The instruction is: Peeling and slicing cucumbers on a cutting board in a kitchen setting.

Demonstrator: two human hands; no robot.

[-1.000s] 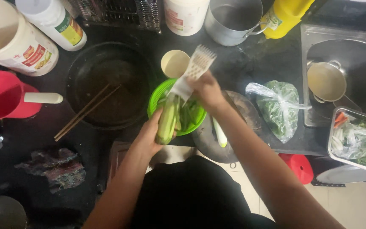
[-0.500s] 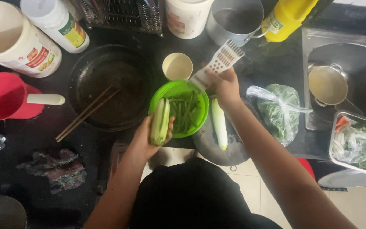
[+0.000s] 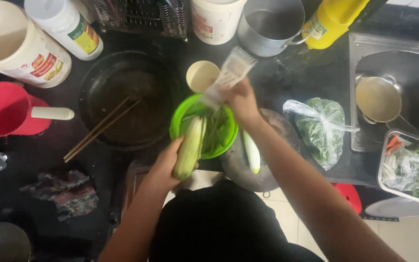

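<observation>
Gripping a pale green cucumber (image 3: 189, 154) in the left hand (image 3: 163, 167), its top end tilted over the rim of a green bowl (image 3: 179, 127) of peelings on the dark tabletop (image 3: 287, 80). Clutching a blurred metal grater (image 3: 230, 73) in the right hand (image 3: 241, 99), raised above the bowl's far edge. Lying just right of the bowl on a round lid (image 3: 277, 128): a second cucumber (image 3: 251, 153).
</observation>
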